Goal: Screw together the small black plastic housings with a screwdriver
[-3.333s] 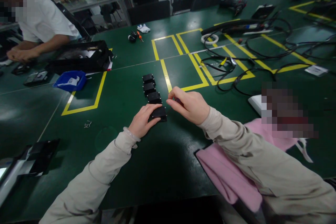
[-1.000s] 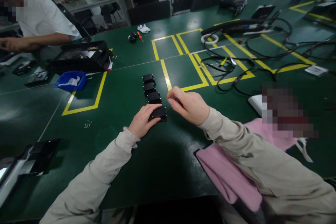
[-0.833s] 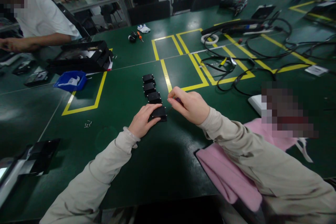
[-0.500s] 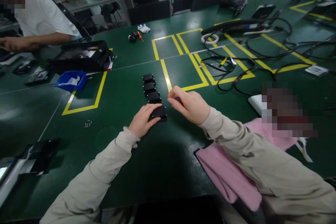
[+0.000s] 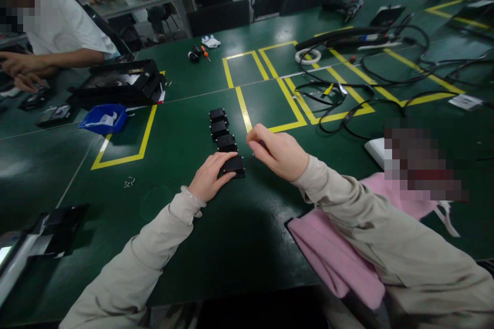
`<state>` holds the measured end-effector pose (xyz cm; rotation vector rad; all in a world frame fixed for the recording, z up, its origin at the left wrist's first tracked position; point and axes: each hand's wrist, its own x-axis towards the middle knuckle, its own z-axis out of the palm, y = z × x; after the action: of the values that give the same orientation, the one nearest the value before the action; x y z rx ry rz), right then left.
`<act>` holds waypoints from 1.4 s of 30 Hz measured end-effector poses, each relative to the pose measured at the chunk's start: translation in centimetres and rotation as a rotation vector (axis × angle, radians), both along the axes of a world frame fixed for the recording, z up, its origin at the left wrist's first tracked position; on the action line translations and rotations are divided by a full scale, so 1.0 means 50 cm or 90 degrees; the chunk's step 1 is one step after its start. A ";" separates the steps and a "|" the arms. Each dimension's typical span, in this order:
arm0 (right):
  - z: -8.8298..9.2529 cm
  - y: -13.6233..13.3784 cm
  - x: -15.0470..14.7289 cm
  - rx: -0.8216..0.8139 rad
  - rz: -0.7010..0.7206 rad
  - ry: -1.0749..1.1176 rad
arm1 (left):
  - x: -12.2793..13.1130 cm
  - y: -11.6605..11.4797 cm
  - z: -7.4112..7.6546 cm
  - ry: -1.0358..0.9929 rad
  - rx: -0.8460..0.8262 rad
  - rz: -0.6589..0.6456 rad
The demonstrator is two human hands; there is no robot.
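Several small black boxes (image 5: 219,128) lie in a row on the green table (image 5: 239,236). My left hand (image 5: 209,177) rests on the nearest black box (image 5: 234,165), its fingers curled over the box's left edge and holding it down. My right hand (image 5: 278,151) is closed in a pinch round a thin screwdriver (image 5: 251,154). The tool's tip points down at the right corner of that nearest box. Its handle is mostly hidden inside my fingers.
A blue bin (image 5: 103,117) and a black tray (image 5: 118,82) lie at the back left, beside a person in a white shirt (image 5: 57,25). Black cables (image 5: 358,82) and a tape roll (image 5: 307,56) spread at the right. A pink cloth (image 5: 339,257) lies under my right arm. Small screws (image 5: 128,182) lie at the left.
My right hand has shifted slightly up and back with the screwdriver. My left hand stays on the box. The other person's hands at the far left have moved.
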<state>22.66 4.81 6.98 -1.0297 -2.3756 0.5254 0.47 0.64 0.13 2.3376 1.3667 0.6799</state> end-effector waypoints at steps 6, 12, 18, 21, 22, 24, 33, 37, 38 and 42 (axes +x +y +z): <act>0.001 0.003 0.002 0.006 -0.005 -0.010 | 0.000 0.000 0.000 -0.006 -0.002 0.001; 0.004 0.005 0.003 0.005 -0.005 -0.019 | 0.000 0.000 0.001 0.004 0.007 -0.002; 0.000 0.009 0.003 -0.017 -0.012 0.006 | -0.001 0.001 -0.001 0.003 0.014 -0.006; -0.002 0.010 0.005 -0.014 -0.021 0.017 | 0.000 0.000 0.001 0.000 0.009 -0.005; -0.002 0.011 0.005 -0.013 -0.020 0.017 | 0.000 0.000 0.001 -0.001 0.008 -0.005; -0.001 0.011 0.006 -0.015 -0.011 0.013 | 0.001 0.000 0.001 -0.004 0.007 -0.004; 0.001 0.007 0.004 -0.004 -0.011 -0.004 | 0.000 0.001 0.000 -0.004 0.004 -0.003; 0.006 0.004 0.003 -0.009 0.019 -0.021 | 0.000 0.001 0.000 -0.002 0.007 -0.003; 0.006 0.004 0.002 -0.013 0.025 -0.017 | 0.000 0.001 0.000 -0.002 0.005 -0.003; 0.005 0.004 0.002 -0.013 0.018 -0.008 | 0.001 0.001 0.001 -0.002 0.002 -0.003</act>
<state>22.77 5.00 7.25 -1.0125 -2.4030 0.5571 0.50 0.67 0.18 2.3398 1.3598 0.6853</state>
